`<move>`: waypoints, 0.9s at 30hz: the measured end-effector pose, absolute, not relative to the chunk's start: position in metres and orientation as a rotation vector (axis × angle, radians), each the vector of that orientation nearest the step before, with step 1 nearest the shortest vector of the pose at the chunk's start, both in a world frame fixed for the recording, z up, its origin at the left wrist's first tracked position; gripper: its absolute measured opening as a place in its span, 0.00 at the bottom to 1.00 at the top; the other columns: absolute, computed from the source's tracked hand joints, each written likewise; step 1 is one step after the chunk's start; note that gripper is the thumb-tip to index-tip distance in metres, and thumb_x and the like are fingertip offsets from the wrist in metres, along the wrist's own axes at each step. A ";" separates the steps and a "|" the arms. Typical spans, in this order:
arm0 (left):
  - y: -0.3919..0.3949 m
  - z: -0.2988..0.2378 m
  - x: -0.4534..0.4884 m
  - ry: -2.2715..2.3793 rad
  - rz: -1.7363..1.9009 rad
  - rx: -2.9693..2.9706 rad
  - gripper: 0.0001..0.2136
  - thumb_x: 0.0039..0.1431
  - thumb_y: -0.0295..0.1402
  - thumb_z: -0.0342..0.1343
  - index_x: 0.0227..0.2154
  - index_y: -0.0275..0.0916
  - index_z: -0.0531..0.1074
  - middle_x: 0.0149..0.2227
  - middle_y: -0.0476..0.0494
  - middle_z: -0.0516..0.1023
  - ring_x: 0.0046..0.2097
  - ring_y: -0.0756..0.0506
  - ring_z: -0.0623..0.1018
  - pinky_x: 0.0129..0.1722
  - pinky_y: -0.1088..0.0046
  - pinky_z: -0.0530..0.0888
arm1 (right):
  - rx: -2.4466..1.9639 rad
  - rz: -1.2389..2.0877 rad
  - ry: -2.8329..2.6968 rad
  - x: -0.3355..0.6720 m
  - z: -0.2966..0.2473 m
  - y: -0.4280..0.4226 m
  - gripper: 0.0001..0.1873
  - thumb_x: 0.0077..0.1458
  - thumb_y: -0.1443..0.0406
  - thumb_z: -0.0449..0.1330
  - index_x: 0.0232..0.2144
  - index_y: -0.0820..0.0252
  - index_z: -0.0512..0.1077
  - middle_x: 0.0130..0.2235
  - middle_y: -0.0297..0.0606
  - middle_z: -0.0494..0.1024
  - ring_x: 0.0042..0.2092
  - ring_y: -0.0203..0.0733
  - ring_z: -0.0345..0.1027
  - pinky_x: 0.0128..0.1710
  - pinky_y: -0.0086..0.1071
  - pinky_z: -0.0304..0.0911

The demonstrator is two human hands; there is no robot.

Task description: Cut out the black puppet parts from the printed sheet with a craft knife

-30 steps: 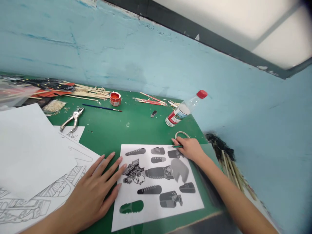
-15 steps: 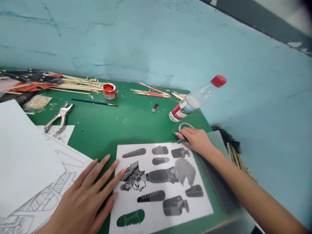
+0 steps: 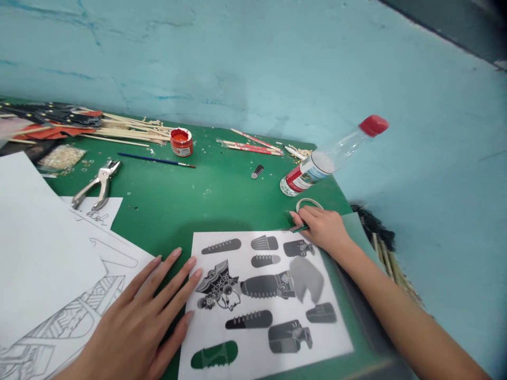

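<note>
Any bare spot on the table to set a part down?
Best: middle of table, between pliers at left, brush behind, cutout at right and sheet in front, barring specks. Crowded: back left, sticks and jar; front left, papers and left hand; right, bottle and right hand.

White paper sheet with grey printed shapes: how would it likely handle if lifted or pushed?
The white printed paper sheet would probably flop if lifted by one corner, looking thin. It may slide easily, lying flat on the green tabletop. The apparent cutout near its lower-left corner, showing green, could weaken that area.
</note>
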State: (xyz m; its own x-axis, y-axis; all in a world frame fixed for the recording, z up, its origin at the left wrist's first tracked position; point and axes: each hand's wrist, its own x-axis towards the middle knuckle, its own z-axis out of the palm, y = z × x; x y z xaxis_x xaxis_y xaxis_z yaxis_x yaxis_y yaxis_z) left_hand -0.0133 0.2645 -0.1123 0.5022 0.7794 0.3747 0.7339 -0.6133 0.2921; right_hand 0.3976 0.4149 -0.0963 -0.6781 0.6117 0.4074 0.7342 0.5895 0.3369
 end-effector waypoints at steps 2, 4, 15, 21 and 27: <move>0.264 -0.112 -0.013 1.333 0.719 2.658 0.28 0.70 0.43 0.55 0.70 0.45 0.64 0.71 0.51 0.67 0.73 0.36 0.64 0.76 0.58 0.51 | -1.093 -0.723 -2.574 0.397 -0.096 0.416 0.24 0.74 0.62 0.53 0.23 0.59 0.65 0.22 0.31 0.69 0.24 0.35 0.59 0.26 0.33 0.46; 0.265 -0.112 -0.012 1.349 0.731 2.632 0.28 0.70 0.43 0.55 0.70 0.47 0.65 0.70 0.52 0.67 0.72 0.37 0.65 0.76 0.60 0.51 | -1.071 -0.731 -2.577 0.397 -0.095 0.417 0.24 0.74 0.62 0.53 0.23 0.59 0.65 0.23 0.31 0.69 0.24 0.35 0.59 0.26 0.33 0.46; 0.266 -0.109 -0.011 1.350 0.757 2.605 0.24 0.70 0.43 0.55 0.67 0.52 0.68 0.70 0.54 0.68 0.72 0.39 0.66 0.75 0.61 0.52 | -0.972 -0.737 -2.612 0.398 -0.092 0.414 0.23 0.73 0.64 0.54 0.23 0.57 0.63 0.23 0.31 0.66 0.26 0.36 0.59 0.28 0.33 0.51; 0.264 -0.110 -0.010 1.356 0.764 2.603 0.25 0.70 0.44 0.56 0.67 0.49 0.69 0.70 0.54 0.69 0.72 0.38 0.66 0.75 0.61 0.51 | -0.958 -0.764 -2.590 0.398 -0.095 0.421 0.22 0.73 0.64 0.55 0.23 0.57 0.63 0.22 0.31 0.67 0.25 0.36 0.59 0.28 0.33 0.49; 0.264 -0.110 -0.013 1.371 0.710 2.646 0.26 0.71 0.41 0.53 0.69 0.45 0.66 0.70 0.51 0.69 0.72 0.38 0.65 0.75 0.59 0.51 | -1.011 -0.770 -2.569 0.397 -0.096 0.424 0.22 0.72 0.65 0.56 0.22 0.57 0.63 0.22 0.31 0.68 0.26 0.36 0.61 0.27 0.35 0.47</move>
